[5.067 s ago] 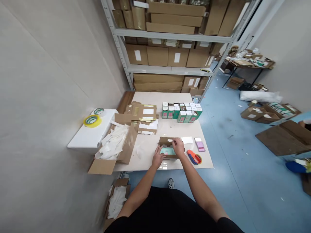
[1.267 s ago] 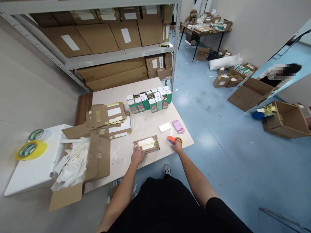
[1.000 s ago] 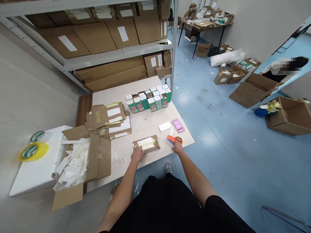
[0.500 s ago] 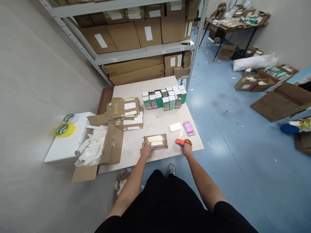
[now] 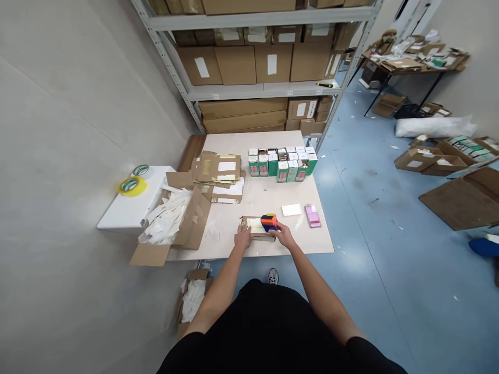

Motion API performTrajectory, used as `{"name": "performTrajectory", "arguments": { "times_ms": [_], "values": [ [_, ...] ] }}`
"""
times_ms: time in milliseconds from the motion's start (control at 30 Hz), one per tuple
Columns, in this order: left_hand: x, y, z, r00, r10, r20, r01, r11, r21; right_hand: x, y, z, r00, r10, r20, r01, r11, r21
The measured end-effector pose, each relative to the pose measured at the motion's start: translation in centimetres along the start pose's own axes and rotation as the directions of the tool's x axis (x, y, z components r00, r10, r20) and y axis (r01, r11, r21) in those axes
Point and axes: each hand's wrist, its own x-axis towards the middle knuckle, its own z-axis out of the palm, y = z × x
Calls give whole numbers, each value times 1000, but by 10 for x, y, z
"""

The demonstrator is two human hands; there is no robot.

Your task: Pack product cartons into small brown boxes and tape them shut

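Note:
A small cardboard box (image 5: pixel 255 228) with a white label lies near the front edge of the table. My left hand (image 5: pixel 243 237) holds its left end, fingers on the top and thumb at the near side. In my right hand (image 5: pixel 284 236) is an orange and blue tape dispenser (image 5: pixel 268 222) with yellowish tape, tilted over the right part of the box. The dispenser covers that part, so I cannot tell whether it touches the box. To the right lie a white card (image 5: pixel 291 210) and a blurred pink stack (image 5: pixel 313 215).
Several green and white cartons (image 5: pixel 288 165) stand at the table's back right. Flattened cardboard (image 5: pixel 218 167) is piled at the back left. An open box of white paper strips (image 5: pixel 198 221) sits left, beside tape rolls (image 5: pixel 132 186). Shelving (image 5: pixel 241 93) rises behind.
My right hand has brought the tape dispenser from the table's right side leftward over the box. My left hand stays on the box. The view has shifted.

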Motion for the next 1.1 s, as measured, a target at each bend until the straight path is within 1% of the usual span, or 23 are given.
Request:
{"name": "performTrajectory", "arguments": {
  "times_ms": [100,200,267,333,400,467,533,600,667,767,867,967,1100],
  "values": [
    [-6,-1,-7,998,19,-53,-23,998,-67,0,4,8,997,24,76,-27,999,33],
    [-7,4,-23,991,31,-130,-57,977,-204,0,13,8,995,38,93,-41,999,29],
    [-4,13,-39,979,55,-197,-121,934,-337,1,19,7,995,38,97,-42,998,40],
    [0,27,-57,965,114,-238,-214,865,-453,2,22,5,994,35,103,-40,998,51],
    [5,42,-75,951,234,-202,-307,792,-528,3,24,5,993,31,114,-38,998,58],
    [8,54,-92,934,341,-112,-340,743,-576,2,23,4,992,29,123,-36,997,61],
    [11,63,-105,910,414,-3,-339,742,-579,2,23,3,992,22,123,-31,997,75],
    [14,68,-115,893,443,83,-335,775,-535,2,22,3,993,8,119,-20,995,102],
    [16,72,-120,891,441,108,-345,812,-471,2,21,3,993,-6,121,-9,992,123],
    [19,77,-121,896,439,63,-378,831,-409,2,21,2,992,-16,129,1,994,114],
    [20,79,-117,896,442,35,-387,818,-425,2,21,2,992,-16,128,6,996,85],
    [20,79,-115,909,414,49,-345,814,-468,2,22,2,991,-9,134,0,998,62],
    [20,78,-115,922,381,62,-301,811,-502,3,23,2,989,-19,144,2,993,114]
  ]
}}
